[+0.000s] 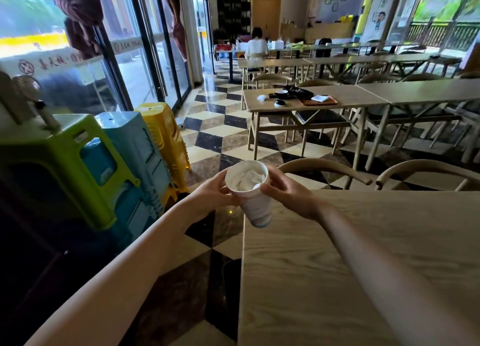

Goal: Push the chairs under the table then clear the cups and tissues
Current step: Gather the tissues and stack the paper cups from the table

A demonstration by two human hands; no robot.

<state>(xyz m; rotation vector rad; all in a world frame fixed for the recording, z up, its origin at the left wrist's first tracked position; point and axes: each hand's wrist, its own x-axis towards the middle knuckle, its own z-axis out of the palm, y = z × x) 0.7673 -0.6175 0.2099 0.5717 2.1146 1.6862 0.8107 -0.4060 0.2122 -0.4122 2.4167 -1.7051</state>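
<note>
Both hands were closed on one white paper cup (250,195) stuffed with crumpled white tissue (246,179): the left hand (211,192) cupped its far side near the rim, and the right hand (287,192) pinched the rim and upper wall from the other side. The cup was held tilted in the air, just off the corner of the pale wood-grain tabletop (363,254) and partly over the checkered tile floor (215,137). Two curved wooden chairs (324,167) stood tucked close against the far edge of this tabletop, so the chair-pushing part seemed done here and the clearing step was in hand, with the tissue apparently gathered into the cup. What showed of this tabletop was bare. The next move likely called for carrying the cup away upright enough that the tissue stayed inside; no bin was visible, so where it should go could not be told. On the next wooden table (311,96) a crumpled tissue (262,98), small dark-and-white cups (281,98) and an orange tray (319,101) waited for clearing.
</note>
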